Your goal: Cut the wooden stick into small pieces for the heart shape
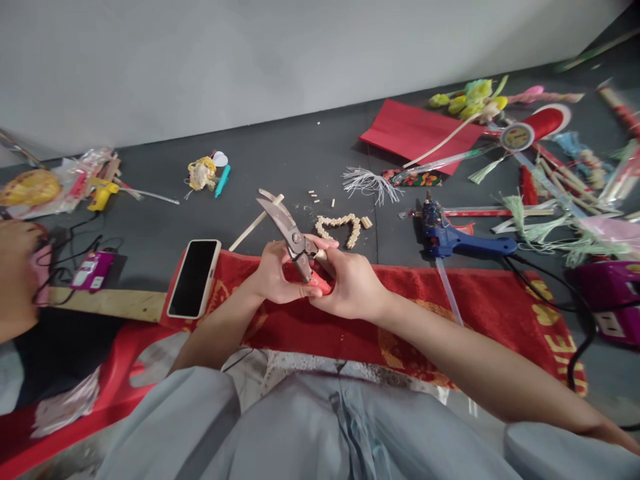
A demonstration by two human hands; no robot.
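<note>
Pruning shears (293,235) with metal blades and red handles are held above the red towel (435,320), their blades parted and pointing away from me to the left. My left hand (280,275) is closed on the handle side, its thumb against the red grip. From the other side, my right hand (353,280) closes around the handles; a small pale piece shows by its fingers, but I cannot tell how it is held. Beyond the blades lies a thin wooden stick (250,230). A heart-shaped outline of short pale pieces (356,230) lies past my right hand, with several loose bits (333,203) behind it.
Left of my arms lies a phone (195,279). At right are a blue glue gun (450,240) with its cord, a red thread spool (547,127), red paper (415,133) and tassels. Another person's arm (17,280) is at far left, near a purple box (93,269).
</note>
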